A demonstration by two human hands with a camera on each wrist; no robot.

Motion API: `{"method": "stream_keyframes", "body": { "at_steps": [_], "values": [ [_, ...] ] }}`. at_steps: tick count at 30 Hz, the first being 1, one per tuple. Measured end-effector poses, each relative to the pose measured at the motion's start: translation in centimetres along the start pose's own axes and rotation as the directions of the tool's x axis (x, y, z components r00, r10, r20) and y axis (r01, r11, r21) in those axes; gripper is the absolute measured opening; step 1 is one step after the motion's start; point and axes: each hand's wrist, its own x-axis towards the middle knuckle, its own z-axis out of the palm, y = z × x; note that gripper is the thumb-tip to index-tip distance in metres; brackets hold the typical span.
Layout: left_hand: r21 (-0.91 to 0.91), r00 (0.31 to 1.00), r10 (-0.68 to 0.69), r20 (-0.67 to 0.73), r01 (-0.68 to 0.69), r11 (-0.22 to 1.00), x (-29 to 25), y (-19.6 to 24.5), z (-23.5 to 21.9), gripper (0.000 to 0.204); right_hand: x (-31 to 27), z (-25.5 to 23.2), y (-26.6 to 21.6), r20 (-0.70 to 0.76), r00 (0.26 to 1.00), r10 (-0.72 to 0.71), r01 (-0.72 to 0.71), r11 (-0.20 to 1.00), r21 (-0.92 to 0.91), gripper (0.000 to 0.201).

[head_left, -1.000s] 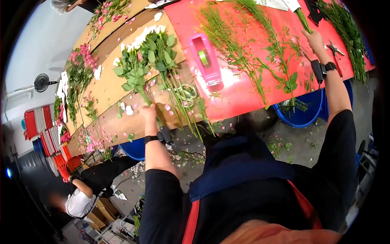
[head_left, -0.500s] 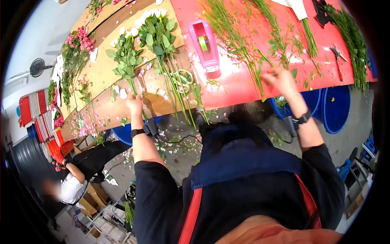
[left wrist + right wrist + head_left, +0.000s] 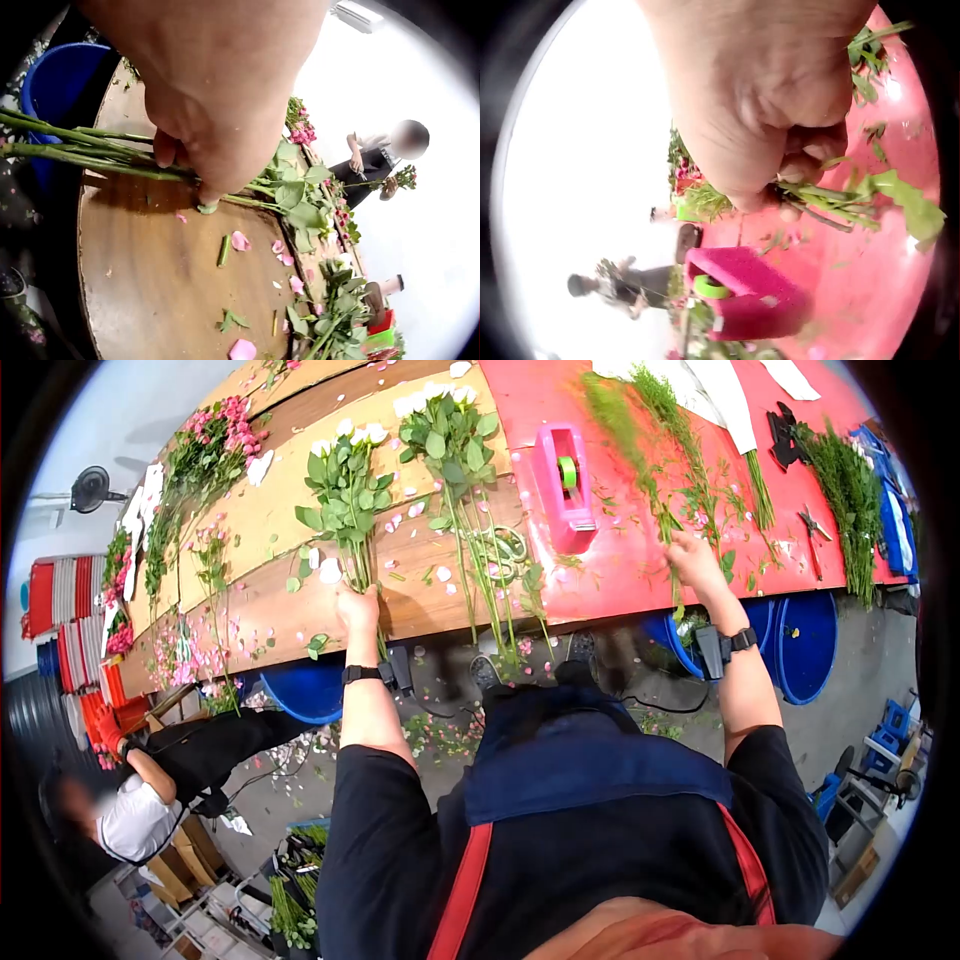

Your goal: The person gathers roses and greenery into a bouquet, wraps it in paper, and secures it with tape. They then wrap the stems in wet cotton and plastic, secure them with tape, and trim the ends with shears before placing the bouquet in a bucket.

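Note:
My left hand (image 3: 357, 608) grips the stems (image 3: 82, 154) of a bunch of white roses (image 3: 348, 500) at the front edge of the wooden table. The leafy heads lie on the tabletop, pointing away from me, and the cut ends stick out past the edge. On the red surface, my right hand (image 3: 697, 563) pinches the stem ends of a feathery green foliage bunch (image 3: 625, 430), whose tips are blurred. Short stems and a leaf (image 3: 911, 206) show beyond its curled fingers in the right wrist view. A second white rose bunch (image 3: 450, 445) lies between the hands.
A pink tape dispenser (image 3: 572, 520) stands between the hands. Green-handled scissors (image 3: 510, 565) lie among stems, pruning shears (image 3: 813, 538) farther right. White-wrapped stems (image 3: 760, 495) and thick greenery (image 3: 845, 510) lie at right. Blue buckets (image 3: 808, 650) stand below the edge. Another person (image 3: 140, 815) is at left.
My right hand has let go of the wrapped stems at right, crossed leftward and taken hold of the foliage bunch, which now moves. My left hand keeps its grip on the white roses.

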Motion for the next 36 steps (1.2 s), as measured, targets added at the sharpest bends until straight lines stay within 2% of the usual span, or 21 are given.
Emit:
{"method": "stream_keyframes", "body": {
  "at_steps": [1,2,3,4,5,6,7,8,10,11,12,13,14,16,18,22,24,28,32,33,36],
  "values": [
    [0.029,0.993,0.046,-0.11,-0.043,0.999,-0.5,0.7,-0.8,0.054,-1.0,0.0,-1.1,-0.044,0.996,-0.079,0.081,0.995,0.054,0.014],
    [-0.013,0.99,0.102,-0.102,-0.104,0.994,-1.0,1.2,-1.9,0.066,-1.9,0.4,-2.2,-0.083,0.984,-0.158,0.167,0.98,0.108,0.014],
    [-0.2,0.99,0.133,-0.041,-0.139,0.97,-2.3,3.5,-4.5,0.059,-3.2,1.4,-4.1,-0.137,0.983,-0.123,0.155,0.954,0.256,0.015],
    [-0.232,0.995,0.044,0.089,-0.022,0.973,-2.6,4.2,-4.5,0.042,-4.4,1.4,-5.0,-0.111,0.99,-0.087,0.11,0.968,0.226,0.024],
    [-0.56,0.991,0.104,0.089,-0.037,0.828,-2.9,3.3,-1.0,0.023,-6.4,3.1,-7.0,-0.148,0.979,-0.141,0.163,0.974,0.156,0.023],
    [-0.658,0.958,0.226,0.175,-0.057,0.751,-4.9,6.2,-3.5,0.017,-8.2,5.4,-8.9,-0.181,0.963,-0.198,0.215,0.973,0.082,0.022],
    [-0.752,0.911,0.256,0.324,0.084,0.654,-7.4,10.7,-8.5,0.017,-9.2,7.6,-9.1,-0.142,0.97,-0.198,0.211,0.974,0.08,0.022],
    [-0.82,0.832,0.388,0.396,0.131,0.557,-8.1,10.7,-5.8,0.02,-10.0,10.1,-9.0,-0.103,0.975,-0.198,0.206,0.975,0.078,0.022],
    [-0.793,0.662,0.461,0.591,0.374,0.48,-9.4,14.8,-11.2,0.033,-10.6,15.9,-8.3,-0.127,0.895,-0.427,0.433,0.901,0.027,0.015],
    [-0.823,0.634,0.526,0.567,0.471,0.319,-9.5,15.4,-11.7,0.047,-11.4,18.8,-9.6,-0.109,0.902,-0.417,0.431,0.886,0.173,0.017],
    [-0.862,0.694,0.516,0.503,0.447,0.24,-9.4,16.1,-13.1,0.046,-10.4,20.5,-7.8,-0.011,0.887,-0.462,0.462,0.887,-0.002,0.022],
    [-0.837,0.684,0.483,0.546,0.423,0.347,-8.4,15.5,-13.2,0.041,-10.6,22.4,-8.9,0.057,0.839,-0.542,0.542,0.822,-0.175,0.026],
    [-0.799,0.675,0.447,0.587,0.397,0.451,-7.2,15.0,-13.2,0.037,-10.4,24.4,-8.9,0.068,0.675,-0.735,0.716,0.63,-0.301,0.03],
    [-0.793,0.762,0.32,0.563,0.388,0.469,-5.7,13.1,-12.9,0.03,-10.1,27.2,-10.1,0.218,0.703,-0.677,0.69,0.576,-0.439,0.033],
    [-0.809,0.784,0.251,0.568,0.477,0.343,-4.0,10.0,-11.7,0.026,-10.2,28.8,-12.5,0.354,0.708,-0.611,0.704,0.569,-0.425,0.034],
    [-0.812,0.806,0.226,0.546,0.443,0.381,0.4,4.1,-12.5,0.023,-10.6,30.1,-13.2,0.462,0.612,-0.642,0.79,0.524,-0.318,0.047],
    [-0.687,0.789,0.18,0.587,0.368,0.626,3.7,1.4,-12.2,0.022,-11.2,29.3,-12.7,0.489,0.673,-0.555,0.73,0.606,-0.316,0.047],
    [-0.403,0.823,0.143,0.55,0.111,0.909,8.8,-1.8,-10.4,0.025,-12.6,26.1,-10.3,0.491,0.793,-0.36,0.578,0.701,-0.419,0.046],
    [-0.078,0.834,0.152,0.53,-0.131,0.988,11.6,-4.6,-4.3,0.028,-14.1,22.8,-6.6,0.414,0.876,-0.249,0.438,0.771,-0.463,0.043],
    [-0.071,0.876,0.196,0.44,-0.183,0.98,11.1,-5.2,-2.7,0.03,-14.5,21.9,-6.1,0.381,0.895,-0.23,0.402,0.785,-0.471,0.043],
    [-0.124,0.875,0.17,0.454,-0.126,0.984,10.2,-5.1,-1.7,0.032,-15.0,18.3,-3.6,0.245,0.946,-0.214,0.309,0.823,-0.477,0.043]
  ]
}}
